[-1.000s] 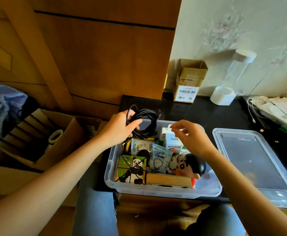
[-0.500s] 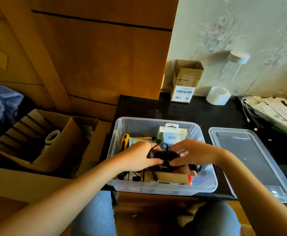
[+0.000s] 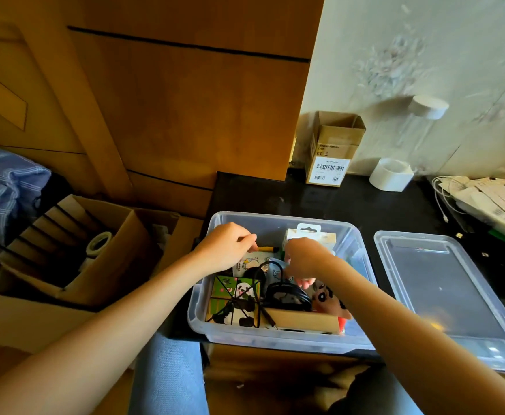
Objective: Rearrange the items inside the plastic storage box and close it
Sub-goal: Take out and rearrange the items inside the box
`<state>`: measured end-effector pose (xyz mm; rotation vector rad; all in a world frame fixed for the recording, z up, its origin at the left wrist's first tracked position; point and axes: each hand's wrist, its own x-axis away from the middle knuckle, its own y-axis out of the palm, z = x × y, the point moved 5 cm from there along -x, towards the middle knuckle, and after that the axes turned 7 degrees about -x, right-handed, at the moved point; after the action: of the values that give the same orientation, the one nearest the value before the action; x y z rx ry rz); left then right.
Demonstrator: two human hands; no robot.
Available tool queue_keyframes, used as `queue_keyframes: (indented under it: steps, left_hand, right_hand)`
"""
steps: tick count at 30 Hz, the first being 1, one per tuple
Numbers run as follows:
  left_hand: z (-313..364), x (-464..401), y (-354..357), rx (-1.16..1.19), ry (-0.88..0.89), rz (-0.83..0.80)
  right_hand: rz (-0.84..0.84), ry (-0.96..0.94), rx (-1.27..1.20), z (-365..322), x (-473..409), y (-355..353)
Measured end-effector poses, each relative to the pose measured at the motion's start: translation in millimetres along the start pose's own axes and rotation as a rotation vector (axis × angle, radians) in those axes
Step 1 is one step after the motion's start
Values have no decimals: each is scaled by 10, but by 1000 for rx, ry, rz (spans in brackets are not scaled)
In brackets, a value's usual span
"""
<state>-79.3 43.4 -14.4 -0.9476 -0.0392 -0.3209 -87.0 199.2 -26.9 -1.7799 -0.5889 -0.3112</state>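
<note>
Plastic storage box point(image 3: 203, 310) sits open beneath both hands, cable coil point(image 3: 287, 296) below the right hand point(image 3: 305, 259); left hand point(image 3: 224, 247) fingers loosely curled, their hold unclear. Lid point(image 3: 443, 295) lies rightward; sorting unfinished, closing remains.

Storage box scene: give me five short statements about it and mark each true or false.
1. The clear lid sits on the plastic storage box. False: it lies beside the box, to its right, on the black tabletop.
2. The coiled black cable lies inside the box. True.
3. Both hands, left and right, are over the open box. True.
4. The panda-print box stands outside the storage box. False: it is inside, at the near left.
5. The small cardboard box by the wall is taped shut. False: its top flaps are open.
</note>
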Motion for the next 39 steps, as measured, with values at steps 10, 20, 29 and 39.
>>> queue_keyframes:
  steps: [10,20,29,39]
  left_hand:
    - [22,-470,307,-794,21,-212]
    - [-33,-488,302,-707,11,-237]
    - [-23,-254,-71,136,-74,118]
    - [62,17,63,967,-137,-198]
  right_hand:
    - [439,-26,73,74,242,-100]
    - [782,-143,-252,314,523,-255]
    - [795,-166,-984,456,441,-441]
    - [710,-355,-857,-5,304,-528]
